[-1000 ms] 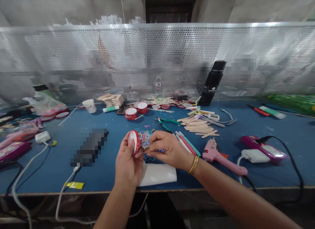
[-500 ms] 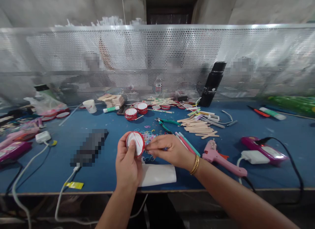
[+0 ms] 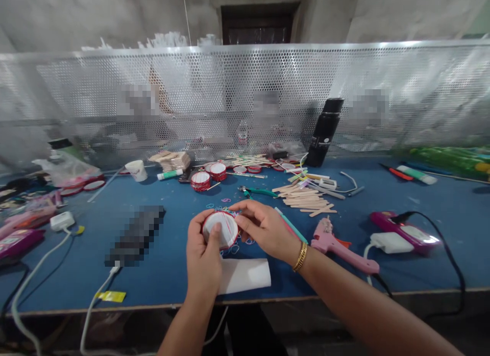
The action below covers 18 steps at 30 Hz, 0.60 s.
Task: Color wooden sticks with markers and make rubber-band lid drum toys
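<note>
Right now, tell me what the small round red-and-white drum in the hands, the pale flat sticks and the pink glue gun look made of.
Small round red-and-white drum, held by the left hand and touched by the right hand: matte white face, probably paper or thin plastic; red rim unclear. Pale flat sticks: likely bare wood, by their tan matte look. Pink glue gun: seemingly moulded plastic, smooth with slight sheen.

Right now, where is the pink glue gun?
In the head view, the pink glue gun lies on the blue table, just right of the right hand, below the wooden sticks.
</note>
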Tool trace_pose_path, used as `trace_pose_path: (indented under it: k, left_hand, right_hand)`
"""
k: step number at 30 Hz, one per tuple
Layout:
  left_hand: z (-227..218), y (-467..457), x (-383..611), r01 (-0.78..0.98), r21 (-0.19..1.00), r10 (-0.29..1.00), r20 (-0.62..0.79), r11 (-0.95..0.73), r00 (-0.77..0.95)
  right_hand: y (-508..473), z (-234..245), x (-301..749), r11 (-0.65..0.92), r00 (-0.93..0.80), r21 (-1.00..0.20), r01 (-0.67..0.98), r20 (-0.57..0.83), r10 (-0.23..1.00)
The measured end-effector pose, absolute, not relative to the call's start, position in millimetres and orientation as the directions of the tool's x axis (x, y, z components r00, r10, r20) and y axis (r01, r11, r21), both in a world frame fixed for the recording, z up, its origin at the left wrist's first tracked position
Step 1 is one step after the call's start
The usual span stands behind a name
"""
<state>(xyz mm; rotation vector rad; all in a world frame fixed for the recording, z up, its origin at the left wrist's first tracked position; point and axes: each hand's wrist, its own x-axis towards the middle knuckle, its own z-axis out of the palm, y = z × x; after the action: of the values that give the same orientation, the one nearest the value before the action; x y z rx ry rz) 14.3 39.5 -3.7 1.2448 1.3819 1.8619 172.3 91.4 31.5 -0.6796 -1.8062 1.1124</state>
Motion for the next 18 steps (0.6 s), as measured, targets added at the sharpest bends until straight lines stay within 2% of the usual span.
trace_pose_path:
  k: [6, 12, 18]
  left_hand:
    - [-2.8, 39.7, 14.6, 0.06, 0.935, 0.85, 0.342, -0.349, -0.402]
    - [1.5, 36.7, 18.0, -0.122, 0.941, 0.92, 0.27, -0.314, -0.285]
    - [2.7, 35.3, 19.1, -0.078, 0.938, 0.932, 0.323, -0.338, -0.162]
  right_hand:
    - [90.2, 33.9, 170.9, 0.476, -0.457, -0.879, 0.026, 0.414, 0.788]
    - [94.7, 32.4, 171.1, 0.376, -0.409, -0.926, -0.036, 0.357, 0.84]
    - [97.1, 33.0, 172.6, 0.372, -0.359, -0.926, -0.067, 0.371, 0.857]
